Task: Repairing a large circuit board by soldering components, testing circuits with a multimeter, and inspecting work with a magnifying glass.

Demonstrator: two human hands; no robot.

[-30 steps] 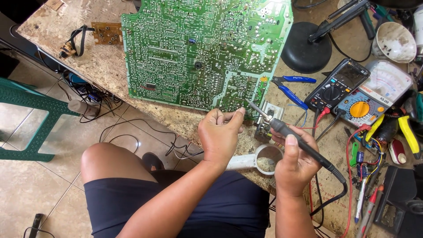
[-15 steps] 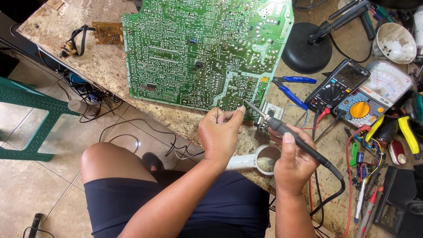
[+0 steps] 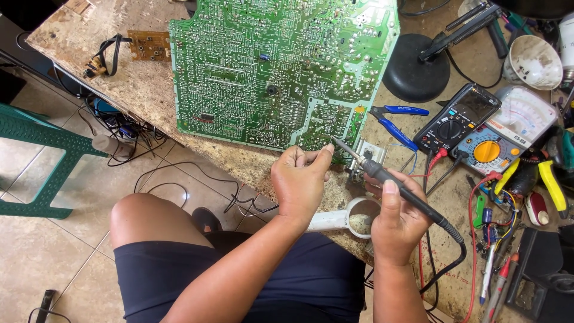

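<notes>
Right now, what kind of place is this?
Probably a small electronics repair bench. A big green circuit board lies on the worn table, the right hand holds a soldering iron, and test meters sit nearby.

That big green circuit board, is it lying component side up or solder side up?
Solder side up: the green circuit board shows traces and solder dots, lying flat on the worktable.
</notes>
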